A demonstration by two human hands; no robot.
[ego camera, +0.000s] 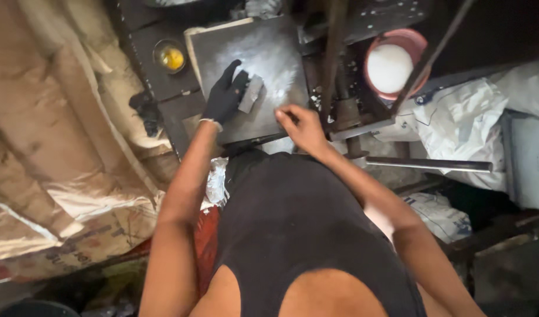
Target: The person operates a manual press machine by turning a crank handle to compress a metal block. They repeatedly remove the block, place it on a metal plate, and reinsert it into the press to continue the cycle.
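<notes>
Holding a small grey block (250, 94) in my gloved left hand (224, 97), grip closed around it, upper centre of frame on the dusty dark plate (269, 53). Block's long axis tilts up-right. Bare right hand (302, 126) pinched narrow, just right and below, near the plate's edge.

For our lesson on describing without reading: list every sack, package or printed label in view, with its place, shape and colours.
White sack: right of the metal plate, crumpled, dark markings.
Smaller white bag: lower right, blue print.
Tan sacks: left side, folded, faded print along the lower edge.
No screens or signs.
</notes>
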